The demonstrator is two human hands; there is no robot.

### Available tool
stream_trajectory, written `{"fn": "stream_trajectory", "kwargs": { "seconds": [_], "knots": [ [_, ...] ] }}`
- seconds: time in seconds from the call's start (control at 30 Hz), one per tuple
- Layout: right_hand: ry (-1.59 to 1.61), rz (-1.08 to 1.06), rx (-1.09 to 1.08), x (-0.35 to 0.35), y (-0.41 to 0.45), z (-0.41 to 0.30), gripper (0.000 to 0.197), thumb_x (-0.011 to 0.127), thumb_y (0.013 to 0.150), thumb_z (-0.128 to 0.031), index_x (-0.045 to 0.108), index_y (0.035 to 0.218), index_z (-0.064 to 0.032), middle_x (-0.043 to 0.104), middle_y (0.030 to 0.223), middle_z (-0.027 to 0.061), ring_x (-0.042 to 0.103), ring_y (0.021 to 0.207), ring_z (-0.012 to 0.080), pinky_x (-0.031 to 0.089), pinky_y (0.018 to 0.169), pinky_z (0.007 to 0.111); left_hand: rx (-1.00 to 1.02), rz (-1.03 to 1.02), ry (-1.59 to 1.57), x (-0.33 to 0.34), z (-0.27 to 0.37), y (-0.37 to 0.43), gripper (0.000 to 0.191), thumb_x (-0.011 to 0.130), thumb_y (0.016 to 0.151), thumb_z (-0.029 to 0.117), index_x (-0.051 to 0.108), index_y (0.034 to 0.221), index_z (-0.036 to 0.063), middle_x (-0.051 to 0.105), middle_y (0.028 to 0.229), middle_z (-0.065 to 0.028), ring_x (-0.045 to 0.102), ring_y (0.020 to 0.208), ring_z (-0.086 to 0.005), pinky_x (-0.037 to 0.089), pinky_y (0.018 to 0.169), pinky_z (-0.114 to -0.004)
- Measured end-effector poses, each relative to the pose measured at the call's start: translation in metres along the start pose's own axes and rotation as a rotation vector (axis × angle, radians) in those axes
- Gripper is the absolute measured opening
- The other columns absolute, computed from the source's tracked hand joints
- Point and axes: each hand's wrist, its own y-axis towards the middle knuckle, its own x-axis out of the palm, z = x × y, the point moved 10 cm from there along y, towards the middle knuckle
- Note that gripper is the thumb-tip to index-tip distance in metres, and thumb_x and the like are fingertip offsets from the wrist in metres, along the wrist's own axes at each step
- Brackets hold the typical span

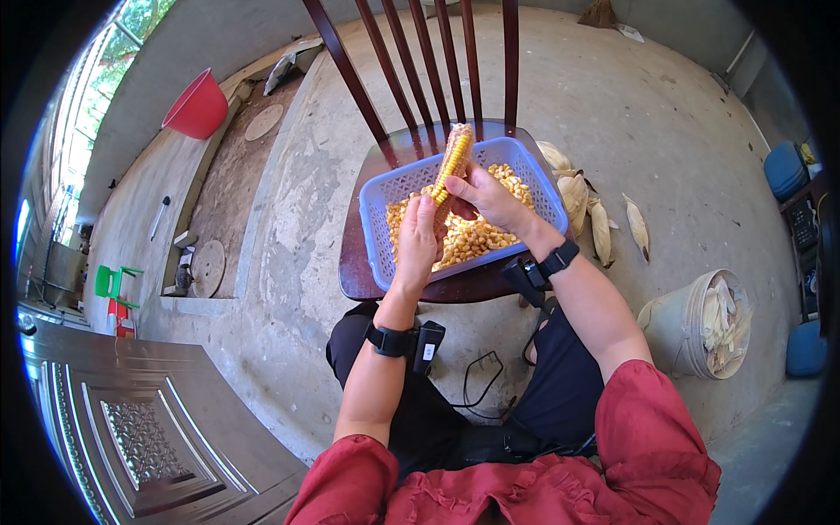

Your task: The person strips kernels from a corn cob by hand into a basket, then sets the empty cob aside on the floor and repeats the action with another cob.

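Note:
A partly shelled corn cob (pixel 455 157) with yellow kernels in rows and bare patches slants upward over a blue plastic basket (pixel 375 244). My left hand (pixel 420 236) is closed around its lower end. Higher up on the right, my right hand (pixel 487 197) grips the same cob, its thumb against the kernels. Loose corn kernels (pixel 476 237) lie in the basket below both hands. The basket rests on the seat of a dark wooden chair (pixel 354 275) with a slatted back. Part of the cob is hidden by my fingers.
Unhusked corn ears (pixel 600 230) lie on the floor right of the chair. A white bucket (pixel 676 321) of husks stands nearer on the right. A black cable (pixel 467 387) hangs between my legs. At left are a metal door (pixel 216 394), a green chair (pixel 108 282) and a red tub (pixel 200 105).

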Motion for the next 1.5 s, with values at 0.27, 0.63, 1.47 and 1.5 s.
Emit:
{"fn": "stream_trajectory", "kwargs": {
  "seconds": [0.27, 0.63, 1.47, 1.5],
  "knots": [
    [0.013, -0.020, 0.058, 0.001, -0.001, 0.006, 0.041, 0.054, 0.093, -0.023, 0.041, 0.124, -0.0002, 0.055, 0.077, 0.0014, 0.052, 0.060, 0.0083, 0.043, 0.055, 0.020, -0.014, -0.018, -0.095, -0.001, 0.002, 0.000, 0.034, 0.035, 0.097, 0.045, 0.047, 0.094, 0.0125, 0.037, 0.059, 0.0029, 0.025, 0.037, -0.0026, 0.018, 0.033, -0.018],
    [-0.028, 0.034, 0.007, -0.002, 0.002, 0.004, 0.043, 0.062, 0.088, -0.034, 0.047, 0.112, -0.0024, 0.057, 0.082, 0.0028, 0.053, 0.060, 0.0080, 0.045, 0.054, 0.021, 0.032, 0.008, -0.003, 0.003, 0.005, -0.001, 0.032, 0.036, 0.099, 0.040, 0.047, 0.098, 0.0102, 0.038, 0.062, 0.0035, 0.026, 0.043, -0.0021, 0.021, 0.037, -0.017],
    [-0.003, -0.003, -0.017, 0.000, 0.000, -0.004, 0.042, 0.064, 0.085, -0.039, 0.046, 0.107, -0.0082, 0.048, 0.066, -0.0034, 0.044, 0.050, 0.0036, 0.034, 0.043, 0.016, -0.165, -0.067, -0.098, 0.005, -0.008, -0.004, 0.039, 0.033, 0.097, 0.047, 0.038, 0.074, 0.0157, 0.030, 0.054, 0.0062, 0.021, 0.038, -0.0021, 0.016, 0.034, -0.018],
    [0.005, -0.021, -0.024, 0.001, 0.000, -0.005, 0.041, 0.063, 0.086, -0.039, 0.046, 0.108, -0.0081, 0.048, 0.066, -0.0030, 0.045, 0.050, 0.0039, 0.034, 0.044, 0.016, -0.165, -0.067, -0.106, 0.005, -0.009, -0.004, 0.039, 0.033, 0.097, 0.047, 0.039, 0.075, 0.0156, 0.030, 0.054, 0.0061, 0.021, 0.038, -0.0023, 0.016, 0.034, -0.018]
  ]
}}
